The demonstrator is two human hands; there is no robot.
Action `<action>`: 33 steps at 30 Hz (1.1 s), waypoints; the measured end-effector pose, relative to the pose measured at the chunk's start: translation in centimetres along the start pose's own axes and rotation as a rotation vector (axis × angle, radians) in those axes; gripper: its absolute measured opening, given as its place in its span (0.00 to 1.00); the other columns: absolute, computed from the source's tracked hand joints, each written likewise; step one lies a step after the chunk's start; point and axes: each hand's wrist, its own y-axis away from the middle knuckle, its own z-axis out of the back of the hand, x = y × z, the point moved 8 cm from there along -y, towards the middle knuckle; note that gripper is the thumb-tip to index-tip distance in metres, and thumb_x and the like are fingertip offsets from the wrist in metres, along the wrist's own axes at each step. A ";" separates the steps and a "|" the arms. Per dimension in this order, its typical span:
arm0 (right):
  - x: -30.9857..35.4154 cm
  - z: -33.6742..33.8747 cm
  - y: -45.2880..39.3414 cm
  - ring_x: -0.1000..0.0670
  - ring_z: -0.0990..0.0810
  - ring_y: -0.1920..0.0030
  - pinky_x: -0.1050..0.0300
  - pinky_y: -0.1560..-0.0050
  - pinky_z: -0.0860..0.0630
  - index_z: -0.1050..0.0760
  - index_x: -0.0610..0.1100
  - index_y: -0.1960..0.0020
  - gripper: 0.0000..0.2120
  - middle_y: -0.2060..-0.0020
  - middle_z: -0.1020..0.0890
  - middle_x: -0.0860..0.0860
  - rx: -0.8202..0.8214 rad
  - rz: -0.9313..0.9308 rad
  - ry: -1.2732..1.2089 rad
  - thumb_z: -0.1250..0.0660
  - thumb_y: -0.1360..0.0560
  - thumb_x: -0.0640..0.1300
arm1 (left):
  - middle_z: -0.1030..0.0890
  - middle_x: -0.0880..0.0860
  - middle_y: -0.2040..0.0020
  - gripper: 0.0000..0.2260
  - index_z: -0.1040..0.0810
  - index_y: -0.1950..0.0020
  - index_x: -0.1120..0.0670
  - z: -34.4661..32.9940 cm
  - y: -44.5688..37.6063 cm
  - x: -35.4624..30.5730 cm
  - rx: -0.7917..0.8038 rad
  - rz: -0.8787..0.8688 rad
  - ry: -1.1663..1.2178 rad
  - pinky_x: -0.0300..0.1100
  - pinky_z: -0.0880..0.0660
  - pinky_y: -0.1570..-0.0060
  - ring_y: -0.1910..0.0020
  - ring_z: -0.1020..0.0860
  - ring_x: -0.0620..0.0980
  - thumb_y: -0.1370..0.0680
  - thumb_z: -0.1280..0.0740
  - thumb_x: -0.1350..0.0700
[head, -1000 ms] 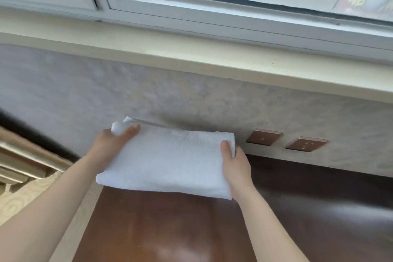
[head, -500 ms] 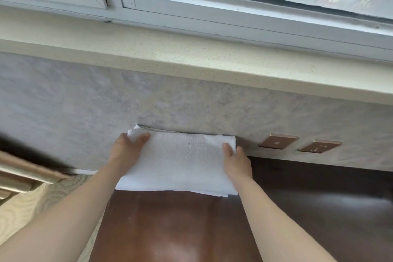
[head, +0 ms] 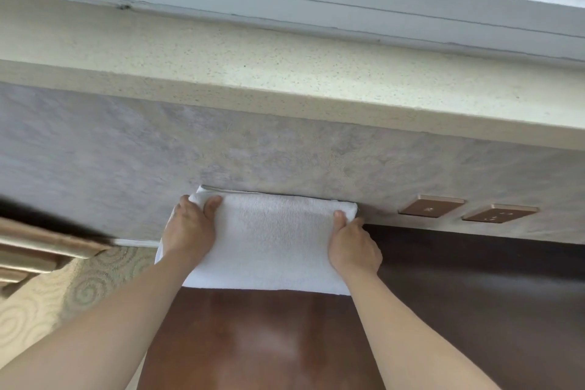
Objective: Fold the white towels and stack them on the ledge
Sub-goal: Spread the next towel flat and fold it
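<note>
Left hand [head: 190,231], right hand [head: 354,247] gripping

Grey mottled wall [head: 126,152] ran under a speckled cream windowsill [head: 285,66], two bronze switch plates [head: 430,206] sat above a glossy dark wood tabletop [head: 474,310], swirly carpet [head: 47,304] off left.

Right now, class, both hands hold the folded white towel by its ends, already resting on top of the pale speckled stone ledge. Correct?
Not quite. The head view shows the left hand and right hand holding the folded white towel by its ends, but below the pale speckled stone ledge, against the grey wall.
</note>
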 end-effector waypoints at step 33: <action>5.4 -0.4 4.6 0.54 0.60 0.20 0.51 0.21 0.61 0.51 0.49 0.18 0.34 0.19 0.50 0.55 -0.039 0.761 0.254 0.63 0.19 0.62 | 0.56 0.44 0.18 0.29 0.55 0.19 0.41 -4.2 9.1 -9.4 0.167 -0.662 -0.399 0.47 0.66 0.23 0.20 0.60 0.46 0.20 0.64 0.41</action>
